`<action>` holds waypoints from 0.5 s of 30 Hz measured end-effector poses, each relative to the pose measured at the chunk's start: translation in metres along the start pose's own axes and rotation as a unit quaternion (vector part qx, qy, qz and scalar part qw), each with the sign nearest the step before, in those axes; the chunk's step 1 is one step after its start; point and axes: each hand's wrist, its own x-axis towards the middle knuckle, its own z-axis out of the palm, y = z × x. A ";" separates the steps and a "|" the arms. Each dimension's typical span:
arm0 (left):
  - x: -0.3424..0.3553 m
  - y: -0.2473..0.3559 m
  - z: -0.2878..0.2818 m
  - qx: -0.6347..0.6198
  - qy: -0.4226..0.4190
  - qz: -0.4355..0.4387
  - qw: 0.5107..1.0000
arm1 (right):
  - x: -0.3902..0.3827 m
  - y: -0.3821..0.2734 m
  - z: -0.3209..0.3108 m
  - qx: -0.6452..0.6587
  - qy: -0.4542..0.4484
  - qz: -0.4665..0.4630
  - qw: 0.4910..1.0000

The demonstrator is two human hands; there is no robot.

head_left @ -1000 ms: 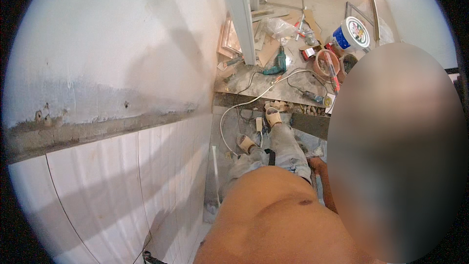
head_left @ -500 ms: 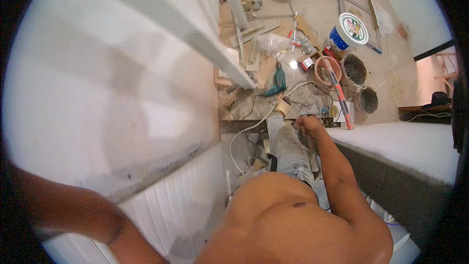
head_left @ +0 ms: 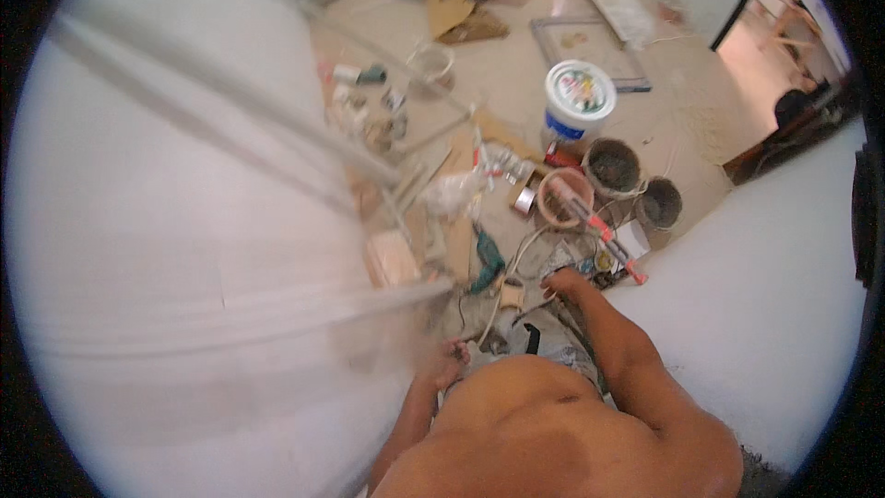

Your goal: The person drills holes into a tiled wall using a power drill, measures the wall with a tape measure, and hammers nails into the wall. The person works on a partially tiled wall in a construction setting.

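My right hand (head_left: 564, 282) is low in front of my body, fingers closed. What it grips, if anything, is too blurred to make out. Just beyond it lie small items on the dusty ledge, among them a small round yellow container (head_left: 603, 261). My left hand (head_left: 449, 364) hangs beside my left hip near the white wall, its fingers smeared by motion. A teal power drill (head_left: 487, 258) lies on the floor ahead, with a pale cable (head_left: 525, 244) running near it. A red-and-grey spirit level (head_left: 604, 238) leans across an orange bucket (head_left: 564, 198).
Two dark mortar buckets (head_left: 613, 166) and a white lidded tub (head_left: 581, 92) stand ahead to the right. Long pale poles (head_left: 277, 120) slant across the left. Plastic wrapping (head_left: 452, 194), torn cardboard (head_left: 470, 23) and a rectangular frame (head_left: 590, 51) lie on the floor. A white wall-like surface (head_left: 728, 332) borders my right.
My left arm has come back from the far left and dropped beside my body. The view has swung, showing more floor ahead. My right hand stays low in front, fingers still closed.
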 end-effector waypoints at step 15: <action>0.055 0.074 0.266 0.539 -0.202 0.032 0.817 | -0.090 -0.038 -0.051 0.304 0.028 -0.148 0.941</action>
